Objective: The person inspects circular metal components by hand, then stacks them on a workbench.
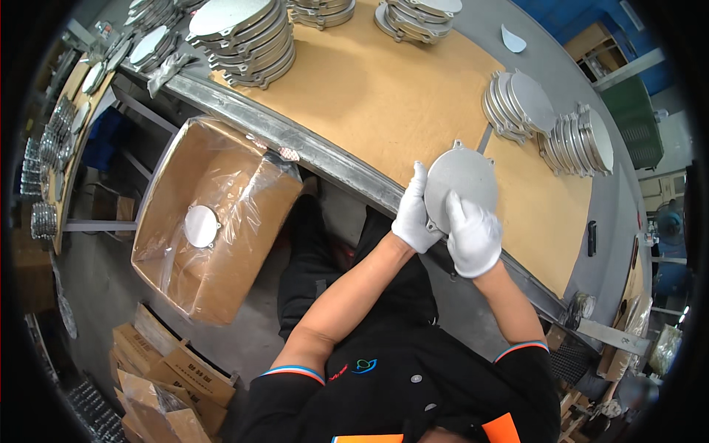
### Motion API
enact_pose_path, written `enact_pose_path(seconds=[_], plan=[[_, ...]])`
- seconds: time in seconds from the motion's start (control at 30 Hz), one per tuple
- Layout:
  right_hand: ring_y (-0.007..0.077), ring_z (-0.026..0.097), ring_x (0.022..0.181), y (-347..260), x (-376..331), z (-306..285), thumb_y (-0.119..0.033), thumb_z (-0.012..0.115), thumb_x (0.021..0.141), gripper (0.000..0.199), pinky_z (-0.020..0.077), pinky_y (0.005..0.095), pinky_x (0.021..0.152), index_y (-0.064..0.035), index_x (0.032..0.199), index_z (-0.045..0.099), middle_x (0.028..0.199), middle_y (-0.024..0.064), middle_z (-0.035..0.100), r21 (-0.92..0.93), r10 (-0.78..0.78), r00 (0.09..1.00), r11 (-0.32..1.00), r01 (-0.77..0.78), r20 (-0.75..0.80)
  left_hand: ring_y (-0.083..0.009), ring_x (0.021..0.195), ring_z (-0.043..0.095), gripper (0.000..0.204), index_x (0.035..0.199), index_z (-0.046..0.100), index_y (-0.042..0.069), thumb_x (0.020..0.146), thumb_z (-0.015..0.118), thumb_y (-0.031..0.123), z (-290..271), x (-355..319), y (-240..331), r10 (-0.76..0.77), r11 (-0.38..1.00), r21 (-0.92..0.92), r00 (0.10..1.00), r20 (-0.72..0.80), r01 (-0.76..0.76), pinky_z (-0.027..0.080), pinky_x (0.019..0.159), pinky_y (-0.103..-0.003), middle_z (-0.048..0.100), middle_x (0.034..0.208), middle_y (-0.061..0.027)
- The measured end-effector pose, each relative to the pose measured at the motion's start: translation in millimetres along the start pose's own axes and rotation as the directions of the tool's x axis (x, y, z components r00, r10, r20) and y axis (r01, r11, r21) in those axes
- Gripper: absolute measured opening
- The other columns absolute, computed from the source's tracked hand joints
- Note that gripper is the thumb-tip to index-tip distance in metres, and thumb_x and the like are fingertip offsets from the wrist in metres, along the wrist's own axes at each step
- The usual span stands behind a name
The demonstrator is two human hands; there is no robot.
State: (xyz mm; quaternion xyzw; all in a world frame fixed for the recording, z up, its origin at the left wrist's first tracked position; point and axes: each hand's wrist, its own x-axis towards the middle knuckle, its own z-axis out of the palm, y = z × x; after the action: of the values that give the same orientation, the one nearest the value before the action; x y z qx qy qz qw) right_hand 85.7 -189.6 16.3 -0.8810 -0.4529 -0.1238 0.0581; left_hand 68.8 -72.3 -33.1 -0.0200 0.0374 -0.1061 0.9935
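Observation:
Both my hands wear white gloves and are at a round, silvery metal cover (473,177) with small lugs on its rim, raised over the table's near edge. My left hand (415,214) grips the cover by its left side, thumb up along the rim. At its lower right, my right hand (474,240) is closed, with a digit laid on the flat face; its other fingers are partly hidden. Two tilted rows of similar covers, a nearer row (521,103) and a farther row (580,144), lie to the right of the held one.
Tall stacks of covers (247,44) stand on the brown table sheet (369,88). Left of my legs, an open cardboard box (251,258) lined with clear plastic holds one cover (201,226). Flattened cartons (177,369) lie on the floor. A black object (591,238) rests near the table's right end.

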Motion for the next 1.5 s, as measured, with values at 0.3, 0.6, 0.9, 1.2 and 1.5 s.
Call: enact_pose_path(seconds=[0.3,0.6,0.9,1.2,1.5], plan=[[0.0302,0.055,0.063,2,14,4,0.002,0.055,0.061,0.05,0.0441,0.0408,0.055,0.0005,0.111,0.056,0.073,0.0109,0.053,0.025,-0.053,0.989,0.998,0.057,-0.14,-0.0312,0.124,0.042,0.075,0.138,0.033,0.008,0.088,0.035,0.065,-1,2,2,0.031,0.998,0.047,0.999,0.022,-0.032,0.035,0.104,-0.045,0.041,0.136,-0.0152],[0.0243,0.056,0.06,1,15,-6,-0.007,0.055,0.068,0.04,0.0458,0.0372,0.052,0.0011,0.107,0.058,0.071,0.008,0.052,-0.038,-0.066,0.994,0.997,0.063,-0.084,-0.0307,0.124,0.042,0.076,0.138,0.033,0.008,0.087,0.036,0.065,-1,3,2,0.037,0.993,0.115,0.998,0.041,-0.042,0.036,0.103,-0.044,0.041,0.136,-0.0149],[0.0246,0.056,0.062,-1,-3,-9,-0.005,0.055,0.068,0.038,0.0453,0.0366,0.054,-0.0014,0.106,0.059,0.074,0.0077,0.052,-0.083,-0.072,0.997,0.994,0.074,0.034,-0.0295,0.124,0.042,0.077,0.138,0.032,0.009,0.087,0.035,0.066,-2,0,-1,0.041,0.994,0.102,0.999,-0.004,-0.04,0.036,0.102,-0.044,0.041,0.136,-0.0142],[0.0263,0.056,0.061,0,-10,-5,-0.002,0.055,0.068,0.039,0.0461,0.0378,0.054,-0.001,0.107,0.058,0.074,0.0085,0.053,-0.06,-0.026,0.999,0.998,0.025,-0.022,-0.0289,0.125,0.041,0.074,0.139,0.032,0.011,0.088,0.032,0.065,1,-2,3,-0.007,1.0,-0.006,1.0,0.021,0.007,0.036,0.103,-0.044,0.04,0.138,-0.0128],[0.026,0.056,0.061,6,9,1,-0.003,0.055,0.068,0.038,0.0452,0.0391,0.054,-0.0016,0.106,0.059,0.072,0.008,0.052,-0.015,-0.021,0.982,1.0,0.019,-0.185,-0.0294,0.124,0.042,0.074,0.138,0.033,0.01,0.088,0.032,0.065,0,2,2,0.002,1.0,0.012,0.999,0.039,-0.003,0.037,0.102,-0.044,0.041,0.137,-0.0127]])
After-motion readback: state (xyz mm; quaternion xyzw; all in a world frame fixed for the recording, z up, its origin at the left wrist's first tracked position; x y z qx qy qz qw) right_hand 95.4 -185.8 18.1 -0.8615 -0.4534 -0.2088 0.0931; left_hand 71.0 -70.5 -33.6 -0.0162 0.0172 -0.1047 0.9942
